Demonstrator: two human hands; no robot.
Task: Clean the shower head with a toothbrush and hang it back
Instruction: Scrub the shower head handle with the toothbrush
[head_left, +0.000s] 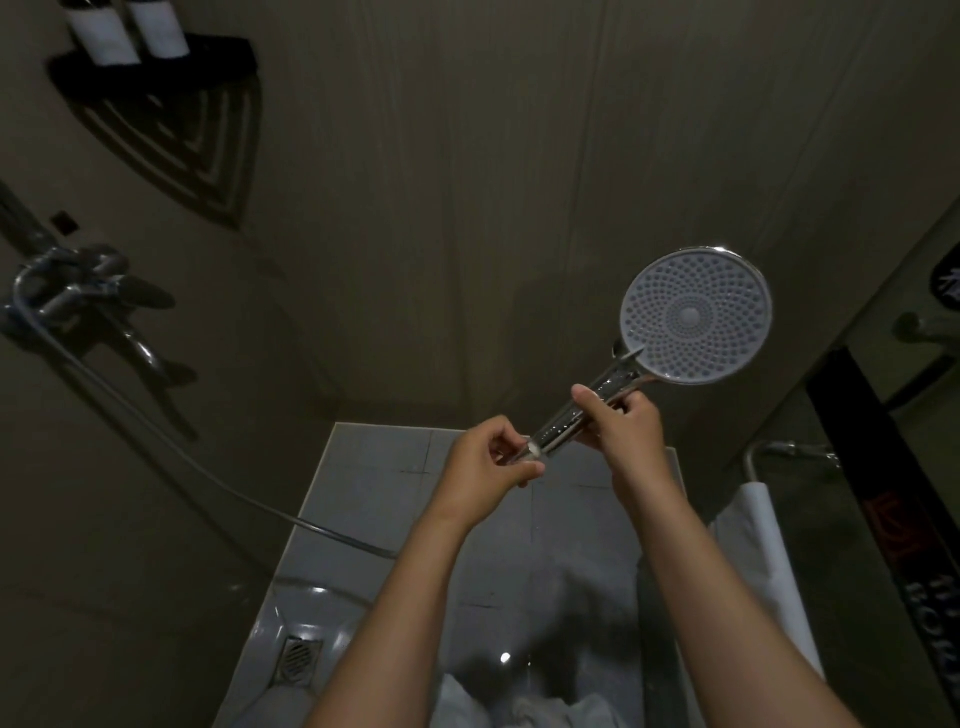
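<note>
The person is holding a round chrome shower head with a pale grey dotted nozzle face (696, 314) up in front of them, and its face is tilting towards them, above and to the right of both hands. The right hand (623, 426) is grasping the upper part of the shiny handle (556, 426), with fingers curling round it and the thumb lying along the top. The left hand (483, 467) is pinching the lower end of that same handle between thumb and fingertips, just below and to the left of the right hand; what exactly the fingertips are closing on there is too small to tell. Far out to the left of the left hand, a chrome wall mixer tap (78, 296) is sticking out of the beige wall, and a thin silvery hose (156, 431) is trailing from it down towards the floor and disappearing behind the left forearm. High above that, a black wire corner shelf (156, 78) is carrying two dark bottles with white labels (130, 31). Below the hands, glossy grey floor tiles (374, 467) are catching the light, with a square metal floor drain (298, 657) sitting below the left forearm. To the right of the right forearm, a white towel (769, 545) is hanging from a chrome rail.
</note>
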